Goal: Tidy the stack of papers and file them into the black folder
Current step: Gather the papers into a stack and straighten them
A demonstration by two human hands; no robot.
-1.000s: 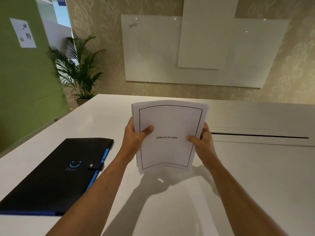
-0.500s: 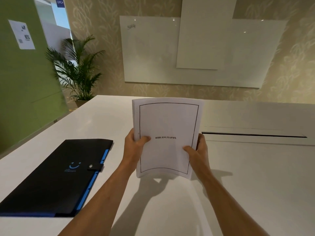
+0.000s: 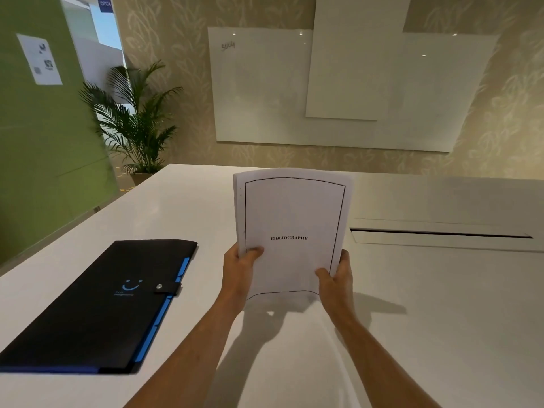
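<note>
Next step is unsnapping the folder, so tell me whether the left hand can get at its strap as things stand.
Probably yes, once freed. The left hand grips the papers with the right hand. The black folder lies shut to its left, its strap uncovered, with only bare table between.

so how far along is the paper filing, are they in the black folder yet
Not yet. Done: the stack of papers is gathered off the table. In hand: the left hand and right hand grip its lower edges and hold it upright; a few sheets are offset along the left edge. Left: the black folder lies shut, strap snapped, so it needs opening before the papers go in.
</note>
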